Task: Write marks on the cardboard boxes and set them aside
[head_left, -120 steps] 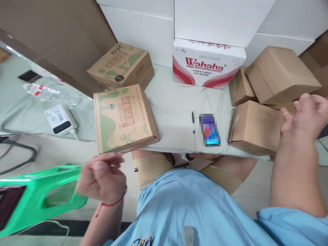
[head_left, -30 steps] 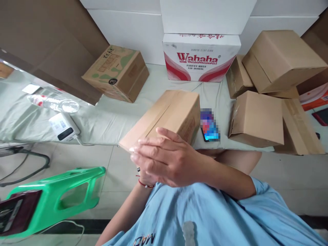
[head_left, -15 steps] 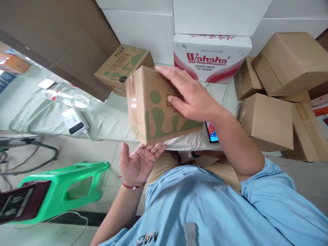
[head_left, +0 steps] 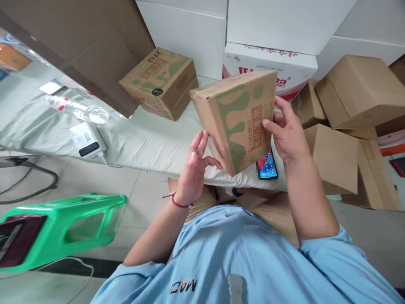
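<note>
A brown cardboard box with green blobs and the printed word COCONUT is held tilted in the air above the bed-like surface. My right hand grips its right edge, thumb on the printed face and fingers partly hidden behind. My left hand is at the lower left side of the box, its fingers and thumb against the cardboard. A matching box marked with black handwritten digits rests on the cloth behind, to the left. Below the held box lies a phone with a lit screen.
Plain cardboard boxes are piled on the right. A white Wahaha carton stands at the back. On the left lie a white power bank with a cable and a clear plastic bottle. A green stool stands on the floor.
The box has turned and moved right, so its printed face now faces me. My right hand went from its top to its right edge; my left hand rose to its left side.
</note>
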`<state>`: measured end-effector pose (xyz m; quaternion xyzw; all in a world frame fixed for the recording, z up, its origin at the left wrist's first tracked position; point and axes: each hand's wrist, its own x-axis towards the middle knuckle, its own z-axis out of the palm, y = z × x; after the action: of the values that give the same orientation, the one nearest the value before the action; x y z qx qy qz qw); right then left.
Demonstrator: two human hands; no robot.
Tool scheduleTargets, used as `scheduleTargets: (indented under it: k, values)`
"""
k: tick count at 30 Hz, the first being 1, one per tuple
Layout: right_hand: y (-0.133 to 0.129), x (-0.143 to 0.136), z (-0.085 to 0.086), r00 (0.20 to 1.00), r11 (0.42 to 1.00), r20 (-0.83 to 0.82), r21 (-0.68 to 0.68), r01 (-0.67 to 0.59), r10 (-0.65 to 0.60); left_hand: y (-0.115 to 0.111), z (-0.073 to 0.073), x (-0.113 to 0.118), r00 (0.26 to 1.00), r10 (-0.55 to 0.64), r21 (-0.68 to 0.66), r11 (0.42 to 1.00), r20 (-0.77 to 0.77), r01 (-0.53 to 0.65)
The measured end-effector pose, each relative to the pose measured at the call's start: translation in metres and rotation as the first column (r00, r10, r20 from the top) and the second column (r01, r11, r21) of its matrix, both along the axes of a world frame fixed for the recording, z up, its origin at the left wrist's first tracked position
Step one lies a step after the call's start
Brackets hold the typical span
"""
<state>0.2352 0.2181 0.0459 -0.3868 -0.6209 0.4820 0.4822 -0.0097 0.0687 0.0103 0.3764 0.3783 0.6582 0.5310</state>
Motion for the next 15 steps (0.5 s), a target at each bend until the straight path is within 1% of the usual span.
scheduleTargets:
  k: [4, 6, 10, 13, 15]
  values:
    - [-0.020, 0.011, -0.012, 0.992, 0.994, -0.105, -0.087, 0.066, -0.075, 0.003, 0.016, -0.011, 0.985, -0.160, 0.010, 0.987, -0.066, 0.161]
    - [-0.031, 0.010, -0.016, 0.984, 0.989, -0.140, -0.118, 0.090, -0.106, 0.001, 0.023, -0.018, 0.978, -0.184, 0.000, 0.983, -0.103, 0.185]
    - [-0.057, 0.002, -0.030, 0.976, 0.982, -0.174, -0.159, 0.102, -0.130, -0.011, 0.030, -0.028, 0.981, -0.132, -0.018, 0.991, -0.142, 0.131]
    - [-0.083, 0.001, -0.047, 0.968, 0.961, -0.183, -0.250, 0.121, -0.169, -0.022, 0.029, -0.033, 0.983, -0.078, -0.035, 0.997, -0.167, 0.073]
    - [-0.101, 0.004, -0.058, 0.959, 0.935, -0.213, -0.337, 0.108, -0.187, -0.030, 0.025, -0.038, 0.975, 0.005, -0.048, 0.999, -0.224, -0.016]
